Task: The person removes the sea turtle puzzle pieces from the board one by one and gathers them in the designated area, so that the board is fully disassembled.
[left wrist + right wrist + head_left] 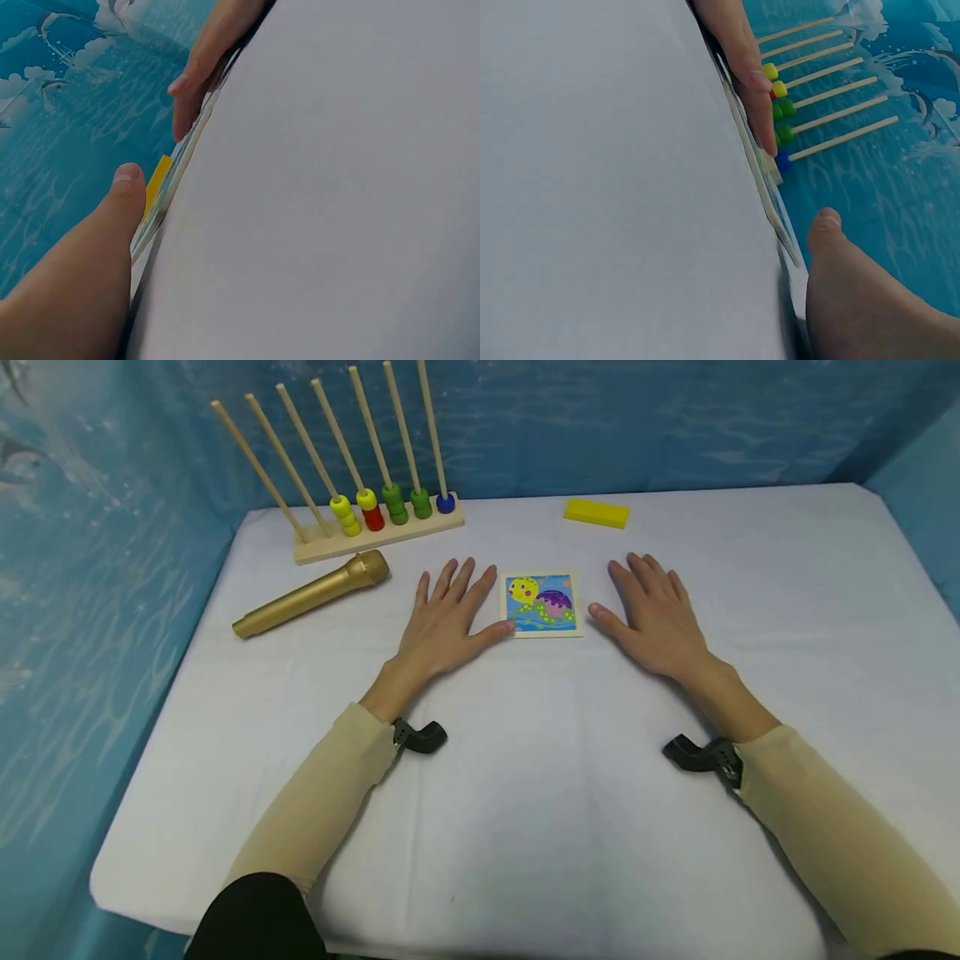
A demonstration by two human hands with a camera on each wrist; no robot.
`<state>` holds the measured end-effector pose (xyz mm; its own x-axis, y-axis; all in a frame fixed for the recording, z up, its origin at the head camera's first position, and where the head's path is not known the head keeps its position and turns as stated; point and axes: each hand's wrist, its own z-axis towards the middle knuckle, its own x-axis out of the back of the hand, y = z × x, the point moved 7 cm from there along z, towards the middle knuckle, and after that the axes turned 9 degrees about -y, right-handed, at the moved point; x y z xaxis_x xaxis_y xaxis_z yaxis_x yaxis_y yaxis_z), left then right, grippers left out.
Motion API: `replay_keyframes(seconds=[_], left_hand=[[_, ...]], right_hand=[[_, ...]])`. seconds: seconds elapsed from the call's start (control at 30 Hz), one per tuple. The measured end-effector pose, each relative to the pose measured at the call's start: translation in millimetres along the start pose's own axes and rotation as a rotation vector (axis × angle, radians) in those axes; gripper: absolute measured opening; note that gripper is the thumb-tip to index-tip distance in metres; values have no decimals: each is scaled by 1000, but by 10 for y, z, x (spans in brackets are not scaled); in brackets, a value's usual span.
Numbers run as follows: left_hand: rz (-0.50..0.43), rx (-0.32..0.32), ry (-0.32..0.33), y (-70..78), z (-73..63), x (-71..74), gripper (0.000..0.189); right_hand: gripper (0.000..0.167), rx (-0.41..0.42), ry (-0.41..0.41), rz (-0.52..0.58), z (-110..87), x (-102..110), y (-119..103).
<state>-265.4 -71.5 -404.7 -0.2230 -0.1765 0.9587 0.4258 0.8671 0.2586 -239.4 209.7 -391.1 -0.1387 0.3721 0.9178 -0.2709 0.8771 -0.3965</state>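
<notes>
Between the two hands lies a small square picture puzzle [542, 603] with a pale wooden border, showing a yellow-headed turtle with a purple shell on blue. My left hand [448, 618] rests palm down on the white table, fingers spread, its thumb tip at the puzzle's lower left corner. On the other side my right hand [656, 617] also lies palm down with straight fingers, its thumb just apart from the puzzle's right edge. Neither hand grips anything. In the left wrist view the puzzle [184, 165] shows only edge-on, beyond the left thumb [124, 199].
A wooden bead rack [390, 531] with tall rods and coloured beads stands at the back left. A gold microphone [311, 596] lies before it. A yellow block [597, 513] is near the back edge of the white-covered table [510, 793]. Blue cloth [637, 427] hangs behind.
</notes>
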Motion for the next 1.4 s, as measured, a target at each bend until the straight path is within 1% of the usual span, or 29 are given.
replay_keyframes(seconds=[0.13,0.3,0.4,0.53,0.63,0.73,0.8,1.03,1.23,1.4], left_hand=[[-6,-17,-9,17,62,12,96],[1,-23,-18,38,111,19,98],[2,-22,-31,49,115,4,100],[-4,-49,-42,87,116,-12,106],[-3,-57,-37,93,111,-1,111],[-6,-48,-31,76,100,18,113],[-9,-47,-35,67,90,24,114],[3,-50,-26,57,101,38,113],[-1,-69,-24,74,141,9,114],[15,-75,-17,75,184,23,113]], right_hand=[[67,41,25,103,296,-70,-245],[48,42,90,298,569,-116,-412],[40,35,124,372,649,-139,-494],[33,24,218,449,649,-115,-604],[31,49,264,461,645,-110,-696],[27,84,246,423,673,-151,-775],[25,84,222,399,687,-182,-801],[25,81,203,354,724,-208,-820],[24,72,188,321,723,-222,-806],[25,84,192,304,739,-207,-800]])
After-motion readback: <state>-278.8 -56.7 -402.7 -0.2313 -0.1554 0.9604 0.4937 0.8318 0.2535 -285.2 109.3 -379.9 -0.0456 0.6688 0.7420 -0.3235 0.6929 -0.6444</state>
